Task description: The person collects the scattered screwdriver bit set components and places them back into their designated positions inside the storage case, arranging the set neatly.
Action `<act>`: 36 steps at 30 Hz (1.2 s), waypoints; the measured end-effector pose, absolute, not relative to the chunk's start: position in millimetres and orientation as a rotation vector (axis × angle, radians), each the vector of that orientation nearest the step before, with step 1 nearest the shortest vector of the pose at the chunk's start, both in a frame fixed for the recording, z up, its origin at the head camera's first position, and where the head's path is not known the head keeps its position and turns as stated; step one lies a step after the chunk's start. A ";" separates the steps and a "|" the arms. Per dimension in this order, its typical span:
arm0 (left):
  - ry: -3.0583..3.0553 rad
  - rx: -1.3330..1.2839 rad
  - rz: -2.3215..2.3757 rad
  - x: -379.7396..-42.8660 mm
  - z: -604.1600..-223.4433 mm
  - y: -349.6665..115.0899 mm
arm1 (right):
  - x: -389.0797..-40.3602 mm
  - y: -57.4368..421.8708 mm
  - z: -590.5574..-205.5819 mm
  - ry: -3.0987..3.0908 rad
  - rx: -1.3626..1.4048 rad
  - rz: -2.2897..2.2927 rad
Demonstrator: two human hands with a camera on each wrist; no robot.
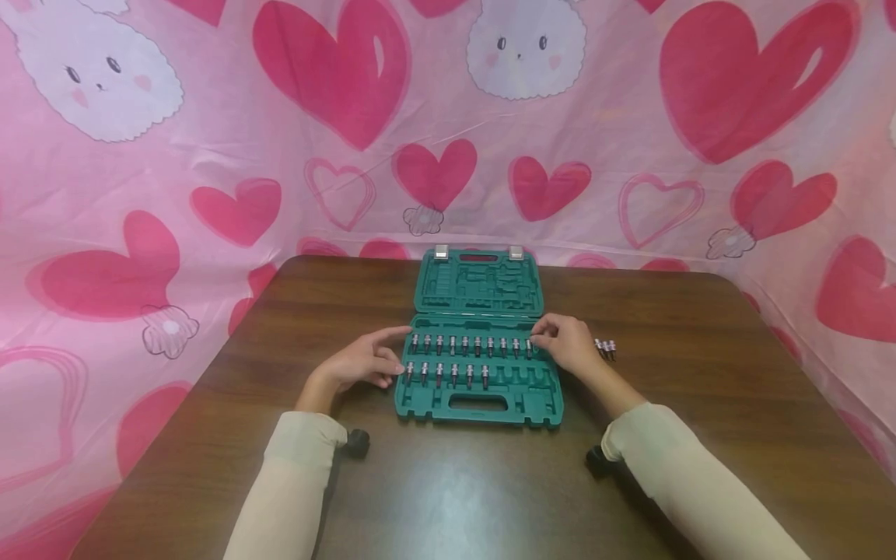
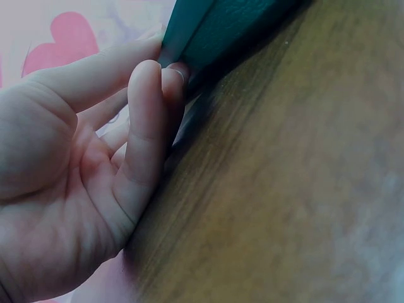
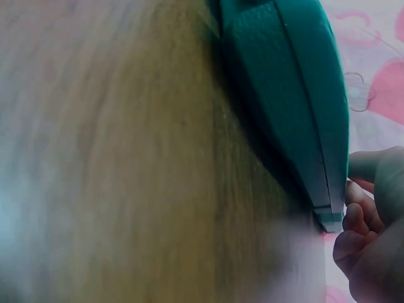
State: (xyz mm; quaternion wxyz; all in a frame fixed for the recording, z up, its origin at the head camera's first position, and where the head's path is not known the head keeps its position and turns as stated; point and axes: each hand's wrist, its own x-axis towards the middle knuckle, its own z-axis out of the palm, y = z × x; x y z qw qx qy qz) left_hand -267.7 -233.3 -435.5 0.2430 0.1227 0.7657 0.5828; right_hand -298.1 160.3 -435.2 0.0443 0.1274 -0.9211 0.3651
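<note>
A green plastic tool case [image 1: 479, 418] lies unfolded on the table, its lid [image 1: 478, 307] raised at the back. Two rows of bit sockets with silver heads and dark shanks stand in its slots. My right hand [image 1: 565, 342] pinches the rightmost bit socket [image 1: 530, 348] of the back row with thumb and index finger. In the right wrist view the case wall hides those fingertips. My left hand [image 1: 360, 362] touches the left rim with extended index finger and thumb, the other fingers bent below. Its fingertips [image 2: 154, 47] meet the case edge in the left wrist view.
Several loose bit sockets [image 1: 605, 349] lie on the wooden table [image 1: 448, 498] just right of my right hand. Slots at the right of the front row hold nothing. A pink cloth [image 1: 490, 124] with hearts hangs behind the table and along its sides.
</note>
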 end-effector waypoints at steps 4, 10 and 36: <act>2.090 0.333 1.596 -267.2 -434.8 -232.7 | -297.2 168.7 -432.5 -2.779 0.377 1.111; 2.087 0.331 1.592 -265.9 -432.9 -232.9 | -296.0 183.7 -428.4 -2.784 0.312 1.121; 2.102 0.339 1.583 -267.0 -434.4 -233.2 | -302.6 264.9 -422.7 -2.967 0.423 1.035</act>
